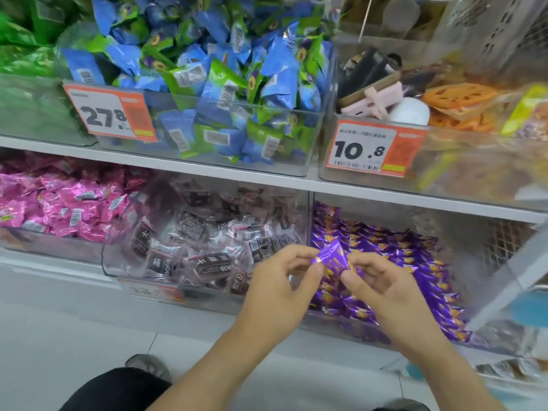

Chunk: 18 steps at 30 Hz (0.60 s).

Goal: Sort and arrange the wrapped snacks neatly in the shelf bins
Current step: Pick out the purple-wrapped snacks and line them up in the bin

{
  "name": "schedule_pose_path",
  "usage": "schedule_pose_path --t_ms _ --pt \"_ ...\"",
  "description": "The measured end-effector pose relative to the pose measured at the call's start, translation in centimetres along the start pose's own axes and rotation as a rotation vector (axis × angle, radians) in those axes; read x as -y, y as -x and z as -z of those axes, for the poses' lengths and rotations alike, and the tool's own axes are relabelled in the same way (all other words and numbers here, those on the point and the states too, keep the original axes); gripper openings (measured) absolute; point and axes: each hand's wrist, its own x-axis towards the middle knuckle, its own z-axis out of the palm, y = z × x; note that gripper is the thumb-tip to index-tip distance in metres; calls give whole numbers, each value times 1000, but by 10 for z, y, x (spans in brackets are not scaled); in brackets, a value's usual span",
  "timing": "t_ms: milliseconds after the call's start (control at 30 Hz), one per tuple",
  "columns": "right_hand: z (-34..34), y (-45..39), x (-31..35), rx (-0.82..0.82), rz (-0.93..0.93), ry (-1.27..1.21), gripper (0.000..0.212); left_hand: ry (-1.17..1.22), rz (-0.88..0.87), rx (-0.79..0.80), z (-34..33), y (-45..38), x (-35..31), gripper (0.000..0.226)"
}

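Head view, left to right: pink wrapped snacks (56, 203) heaped loose in the lower-left bin, no order to them. Next bin right holds dark wrapped snacks (189, 244), also jumbled, labels facing every way. Above it, blue-green packets (207, 72) piled high in the upper clear bin (308, 143) behind a 27.8 price tag (109, 112). Left hand (275, 289) pinches the left end of a single purple snack (333, 258), fingers curled in; right hand (385, 287) pinches its right end. Both hold it up just above the near-left part of the purple bin (341, 327), probably to turn or straighten the wrapper so it matches the others before it goes down. Purple snacks (415, 268) in that bin already lie in overlapping rows, same way round, so this bin looks mostly sorted; far right part of it is bare. Upper right bin, behind a 10.8 price tag (373, 148), has stray items on top, a pink phone-like object (373, 99) and a white round object (410, 111), beside orange snack bags (456, 105); not stock, likely parked there to free the hands.
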Motion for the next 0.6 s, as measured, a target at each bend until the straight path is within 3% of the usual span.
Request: schedule_pose_path --t_ms 67,133,300,467,600 --pt "17 -9 -2 -76 -4 44 20 -339 -162 -25 3 -9 11 33" --pt "37 -29 -12 -162 14 201 17 -447 -177 53 4 -14 23 52" --pt "66 -98 -43 -347 15 344 23 -484 -54 137 -11 -12 40 62" --pt "71 -153 -68 -352 32 547 28 -484 -24 176 -4 -14 43 69" --pt "68 -187 -78 -340 -59 676 34 -477 -25 177 -4 -16 44 71"
